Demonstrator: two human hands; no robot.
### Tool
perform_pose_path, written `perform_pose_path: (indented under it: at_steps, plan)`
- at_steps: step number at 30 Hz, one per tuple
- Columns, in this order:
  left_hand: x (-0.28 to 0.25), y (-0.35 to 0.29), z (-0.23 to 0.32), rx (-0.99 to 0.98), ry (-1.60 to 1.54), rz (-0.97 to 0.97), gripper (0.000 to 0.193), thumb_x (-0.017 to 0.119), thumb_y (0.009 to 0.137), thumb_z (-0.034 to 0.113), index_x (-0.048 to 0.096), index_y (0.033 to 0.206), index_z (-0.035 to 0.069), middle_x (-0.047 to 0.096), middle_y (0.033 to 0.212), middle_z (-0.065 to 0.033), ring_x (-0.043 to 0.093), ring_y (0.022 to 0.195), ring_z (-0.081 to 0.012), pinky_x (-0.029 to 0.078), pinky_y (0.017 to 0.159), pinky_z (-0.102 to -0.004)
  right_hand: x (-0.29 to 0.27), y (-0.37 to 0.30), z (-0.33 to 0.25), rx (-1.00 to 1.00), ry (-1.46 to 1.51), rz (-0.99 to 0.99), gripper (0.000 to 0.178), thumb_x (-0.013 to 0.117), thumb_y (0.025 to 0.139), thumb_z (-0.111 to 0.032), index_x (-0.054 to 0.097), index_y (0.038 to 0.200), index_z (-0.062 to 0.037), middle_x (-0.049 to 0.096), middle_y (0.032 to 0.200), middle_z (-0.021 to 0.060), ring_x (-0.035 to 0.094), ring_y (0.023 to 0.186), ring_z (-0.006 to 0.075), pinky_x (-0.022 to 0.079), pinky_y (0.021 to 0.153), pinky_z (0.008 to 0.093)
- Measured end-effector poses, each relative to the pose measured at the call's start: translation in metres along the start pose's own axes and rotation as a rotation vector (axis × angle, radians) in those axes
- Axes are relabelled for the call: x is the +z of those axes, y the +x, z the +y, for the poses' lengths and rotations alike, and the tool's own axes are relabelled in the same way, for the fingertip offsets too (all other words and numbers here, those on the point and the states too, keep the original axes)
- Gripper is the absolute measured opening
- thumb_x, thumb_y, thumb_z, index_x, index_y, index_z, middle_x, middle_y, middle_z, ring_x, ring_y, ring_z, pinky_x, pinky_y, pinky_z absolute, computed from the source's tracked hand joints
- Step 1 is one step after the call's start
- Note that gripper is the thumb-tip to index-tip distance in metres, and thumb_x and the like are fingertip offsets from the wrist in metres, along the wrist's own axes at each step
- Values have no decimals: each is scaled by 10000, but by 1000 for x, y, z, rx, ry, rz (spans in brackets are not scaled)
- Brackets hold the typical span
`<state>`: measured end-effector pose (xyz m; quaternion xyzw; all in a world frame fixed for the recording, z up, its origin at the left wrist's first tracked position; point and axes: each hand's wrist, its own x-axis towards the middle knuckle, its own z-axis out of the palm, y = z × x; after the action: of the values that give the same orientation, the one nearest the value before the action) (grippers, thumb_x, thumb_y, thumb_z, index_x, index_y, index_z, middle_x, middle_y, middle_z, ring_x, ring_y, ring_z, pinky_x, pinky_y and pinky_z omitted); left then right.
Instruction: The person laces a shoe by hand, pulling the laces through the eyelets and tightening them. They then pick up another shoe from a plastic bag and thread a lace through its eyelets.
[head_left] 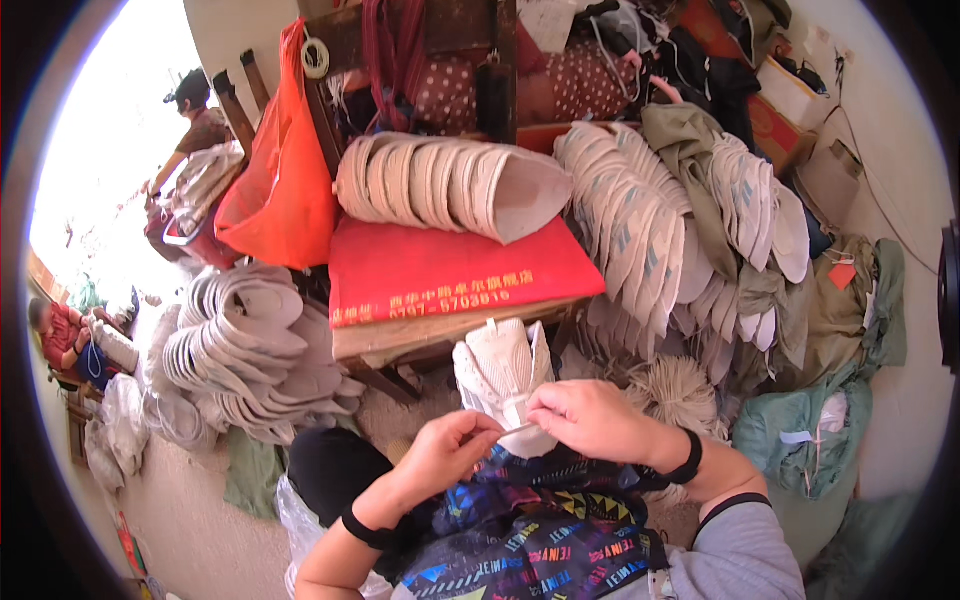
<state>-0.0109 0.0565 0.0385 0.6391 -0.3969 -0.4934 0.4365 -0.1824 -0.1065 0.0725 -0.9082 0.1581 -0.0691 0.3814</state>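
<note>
Pale shoe piece [497, 362] right ahead of the hands, long axis running away from the body toward the table [440, 333].

Head view: the piece sits above the patterned apron [560, 545], its near end at the fingers, its far end close to the table's front edge; the right hand [592, 415] is nearer, overlapping that near end, while the left hand [445, 452] comes in from the left; both pinch with thumb and fingers around a thin pale edge or strip, which of the two I cannot tell; a red sheet [465, 268] covers the wooden tabletop, with a row of nested uppers [420, 185] lying across it; more stacks stand left [240, 335] and right [630, 240], and an orange bag [275, 190] hangs beside the table.
</note>
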Motion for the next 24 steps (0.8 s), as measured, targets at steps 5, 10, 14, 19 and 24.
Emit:
perform_pose_path:
  at_steps: [5,10,14,19,24]
  plan:
    - [12,7,-5,71,-203,69,107,611,958,108,582,1009,19,638,765,-21,545,548,-39,423,452,-183,14,2,-3,18,308,-57,184,595,913,-142,605,1044,-13,655,945,152,659,837,274,516,752,360]
    - [14,11,-17,0,-199,-3,69,575,969,87,553,993,26,651,809,-29,538,541,-46,421,453,-192,15,5,6,130,161,-65,194,621,891,-129,618,1041,-6,660,938,147,677,819,237,518,731,355]
    - [19,15,-19,32,-327,8,80,551,973,60,512,1023,12,675,862,-67,544,527,-55,421,438,-187,34,4,13,-53,400,104,144,642,871,-153,656,936,-26,662,859,128,643,815,278,495,723,360]
    - [14,25,-36,59,-342,108,106,566,971,77,521,1039,9,678,865,-59,531,523,-50,429,450,-188,27,12,40,210,301,193,126,666,848,-157,669,881,-36,626,826,98,605,833,277,470,761,386]
    - [14,29,-42,187,-318,193,176,538,972,38,508,1139,-5,623,1180,-103,588,829,-71,525,726,-230,33,17,65,-89,-17,324,77,667,858,-84,692,917,-41,568,786,38,570,706,126,463,627,263]
